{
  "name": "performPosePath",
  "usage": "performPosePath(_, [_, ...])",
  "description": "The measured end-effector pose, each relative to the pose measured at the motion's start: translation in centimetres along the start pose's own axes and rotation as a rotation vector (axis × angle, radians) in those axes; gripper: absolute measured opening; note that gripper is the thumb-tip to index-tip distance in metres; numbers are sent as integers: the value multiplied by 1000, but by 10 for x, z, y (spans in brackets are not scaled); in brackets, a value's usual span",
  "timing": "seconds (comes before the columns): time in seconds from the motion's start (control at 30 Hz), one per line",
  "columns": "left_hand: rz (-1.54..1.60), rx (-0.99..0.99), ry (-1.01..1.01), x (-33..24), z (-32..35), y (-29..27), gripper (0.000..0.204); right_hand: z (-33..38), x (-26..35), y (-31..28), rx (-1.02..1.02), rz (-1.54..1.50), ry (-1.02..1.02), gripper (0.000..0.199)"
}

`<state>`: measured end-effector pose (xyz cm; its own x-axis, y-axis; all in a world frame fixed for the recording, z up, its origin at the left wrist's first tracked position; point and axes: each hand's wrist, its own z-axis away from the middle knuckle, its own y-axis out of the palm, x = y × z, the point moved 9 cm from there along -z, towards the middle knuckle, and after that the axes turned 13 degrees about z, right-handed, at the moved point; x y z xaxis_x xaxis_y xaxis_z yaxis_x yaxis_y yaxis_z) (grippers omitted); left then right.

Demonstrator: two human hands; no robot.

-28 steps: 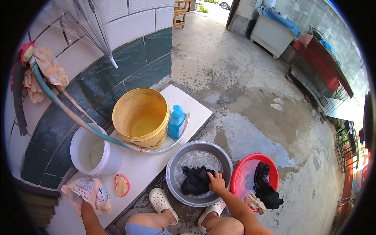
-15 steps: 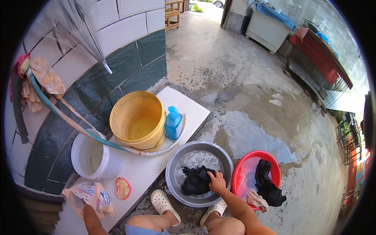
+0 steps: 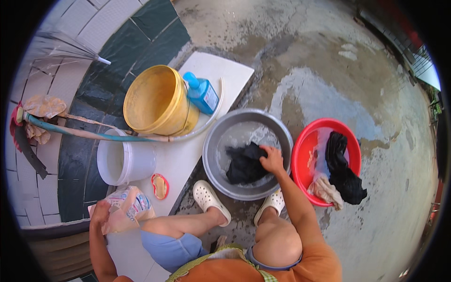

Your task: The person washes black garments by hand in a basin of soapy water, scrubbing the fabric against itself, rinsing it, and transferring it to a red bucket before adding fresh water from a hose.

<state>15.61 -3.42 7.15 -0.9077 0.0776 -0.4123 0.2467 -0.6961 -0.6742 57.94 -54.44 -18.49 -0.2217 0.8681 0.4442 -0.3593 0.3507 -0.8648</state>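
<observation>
In the grey metal basin (image 3: 210, 162) a wet black garment (image 3: 243, 164) lies bunched in cloudy, sudsy water. My right hand (image 3: 273, 160) grips the garment's right edge with bent fingers. Far to the left, my left hand (image 3: 100, 212) is closed at the mouth of a pinkish plastic bag (image 3: 134, 207) with printing on it. Whatever that fist holds is hidden. Beside the bag on the white slab (image 3: 188, 164) rests a red-rimmed scrubbing brush or soap dish (image 3: 160, 186); its exact kind is unclear.
A red basin (image 3: 300, 155) with dark and beige clothes (image 3: 345, 169) stands right of the grey one. On the slab are a yellow bucket (image 3: 155, 101), a white bucket (image 3: 141, 162), a blue pump bottle (image 3: 203, 94) and a hose (image 3: 94, 135). The concrete floor (image 3: 319, 98) is partly wet.
My left hand has come out of the bag's opening to its edge, closed. The view has tilted downward, showing more of my legs. My right hand stays at the black garment.
</observation>
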Motion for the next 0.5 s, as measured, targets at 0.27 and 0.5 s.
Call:
performPosePath(0.27, [-81, 935, 503, -249, 30, 309, 22, -7, -24, 11, -88, -309, 122, 40])
performPosePath(0.5, [-232, 717, 914, -300, 23, 478, 24, -6, -10, -10, -140, -330, 47, 44])
